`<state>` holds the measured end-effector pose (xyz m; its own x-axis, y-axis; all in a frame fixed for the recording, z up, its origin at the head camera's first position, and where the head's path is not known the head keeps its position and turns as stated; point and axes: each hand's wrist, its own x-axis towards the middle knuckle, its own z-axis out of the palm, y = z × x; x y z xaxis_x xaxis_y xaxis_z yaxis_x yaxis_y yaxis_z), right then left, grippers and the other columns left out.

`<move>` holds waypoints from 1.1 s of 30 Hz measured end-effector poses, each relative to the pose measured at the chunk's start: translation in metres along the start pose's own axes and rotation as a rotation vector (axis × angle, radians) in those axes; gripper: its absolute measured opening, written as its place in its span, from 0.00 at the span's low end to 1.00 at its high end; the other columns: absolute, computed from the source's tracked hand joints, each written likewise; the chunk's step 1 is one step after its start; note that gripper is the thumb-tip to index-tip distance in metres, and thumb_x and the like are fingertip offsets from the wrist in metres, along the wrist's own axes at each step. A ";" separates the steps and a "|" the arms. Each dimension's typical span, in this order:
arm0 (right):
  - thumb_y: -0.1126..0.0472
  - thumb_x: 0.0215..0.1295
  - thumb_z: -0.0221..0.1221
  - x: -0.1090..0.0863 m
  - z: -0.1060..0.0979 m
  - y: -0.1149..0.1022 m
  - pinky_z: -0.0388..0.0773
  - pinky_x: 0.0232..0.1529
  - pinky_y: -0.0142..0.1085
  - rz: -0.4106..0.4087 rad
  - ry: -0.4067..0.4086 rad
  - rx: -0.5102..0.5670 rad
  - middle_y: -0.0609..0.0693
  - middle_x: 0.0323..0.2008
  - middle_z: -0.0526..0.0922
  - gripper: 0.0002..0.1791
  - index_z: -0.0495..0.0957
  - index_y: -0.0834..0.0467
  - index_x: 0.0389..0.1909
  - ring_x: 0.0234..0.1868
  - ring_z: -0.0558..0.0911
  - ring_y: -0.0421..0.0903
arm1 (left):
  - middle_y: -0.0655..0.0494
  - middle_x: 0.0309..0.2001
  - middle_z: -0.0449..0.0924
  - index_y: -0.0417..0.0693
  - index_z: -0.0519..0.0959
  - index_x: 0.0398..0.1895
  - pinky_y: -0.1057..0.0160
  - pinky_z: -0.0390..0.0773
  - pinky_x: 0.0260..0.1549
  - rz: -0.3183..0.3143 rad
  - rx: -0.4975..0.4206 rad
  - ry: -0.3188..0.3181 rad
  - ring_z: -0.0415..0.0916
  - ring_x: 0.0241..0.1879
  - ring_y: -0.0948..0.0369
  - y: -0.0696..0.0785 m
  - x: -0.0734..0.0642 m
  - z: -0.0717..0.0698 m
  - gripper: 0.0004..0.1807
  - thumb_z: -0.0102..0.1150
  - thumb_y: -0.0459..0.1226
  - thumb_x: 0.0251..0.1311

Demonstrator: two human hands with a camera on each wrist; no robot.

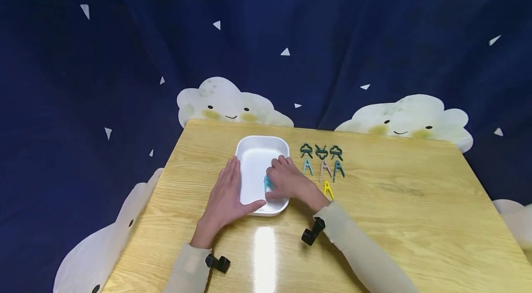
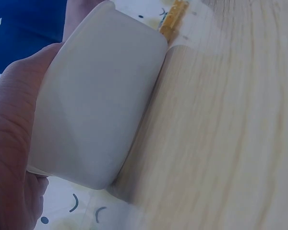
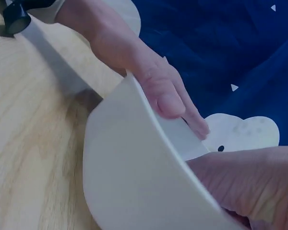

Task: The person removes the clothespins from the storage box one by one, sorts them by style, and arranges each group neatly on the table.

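Observation:
A deep white plastic tray (image 1: 257, 143) sits on the wooden table. My left hand (image 1: 224, 196) rests against its left side with fingers straight, the thumb lying across the near rim. In the left wrist view that hand (image 2: 14, 110) lies along the rim above the tray's outer wall (image 2: 91, 100). Inside the tray, my right hand (image 1: 287, 180) has curled fingers and pinches a light blue clothespin (image 1: 267, 183), partly covered by the hand. The right wrist view shows the right hand (image 3: 254, 187) reaching over the rim, its fingertips and the clothespin hidden behind the wall.
Right of the tray are three dark green clips (image 1: 322, 152) in a row. Below them lie a light blue clothespin (image 1: 307, 167), a pink one (image 1: 325, 170) and a dark teal one (image 1: 338, 170). A yellow clothespin (image 1: 328, 189) is nearest my right forearm. A dark blue curtain (image 1: 266, 44) hangs behind.

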<state>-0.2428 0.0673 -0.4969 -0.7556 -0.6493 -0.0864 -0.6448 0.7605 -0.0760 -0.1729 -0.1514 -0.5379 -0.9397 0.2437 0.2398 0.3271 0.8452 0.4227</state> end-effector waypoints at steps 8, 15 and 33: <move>0.35 0.57 0.71 -0.001 0.005 0.001 0.66 0.51 0.42 -0.005 0.025 -0.026 0.47 0.39 0.76 0.28 0.86 0.56 0.42 0.46 0.68 0.49 | 0.44 0.86 0.36 0.36 0.40 0.84 0.51 0.43 0.82 -0.007 0.002 -0.005 0.33 0.84 0.54 0.000 -0.001 0.002 0.75 0.58 0.79 0.50; 0.35 0.57 0.72 -0.001 0.009 0.001 0.64 0.49 0.42 -0.017 0.050 -0.008 0.48 0.41 0.77 0.30 0.82 0.55 0.48 0.46 0.67 0.49 | 0.49 0.86 0.31 0.37 0.39 0.84 0.53 0.42 0.82 -0.015 0.005 -0.011 0.32 0.84 0.55 0.000 -0.001 0.001 0.75 0.57 0.80 0.50; 0.38 0.54 0.74 -0.002 0.012 0.005 0.66 0.48 0.40 -0.038 0.141 0.130 0.49 0.45 0.81 0.35 0.84 0.57 0.56 0.44 0.69 0.47 | 0.43 0.85 0.38 0.36 0.41 0.84 0.51 0.45 0.82 -0.003 0.024 0.005 0.35 0.84 0.53 -0.001 -0.002 0.002 0.75 0.57 0.79 0.50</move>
<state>-0.2428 0.0723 -0.5094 -0.7455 -0.6639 0.0584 -0.6599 0.7230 -0.2047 -0.1719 -0.1513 -0.5406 -0.9401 0.2390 0.2432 0.3219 0.8572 0.4019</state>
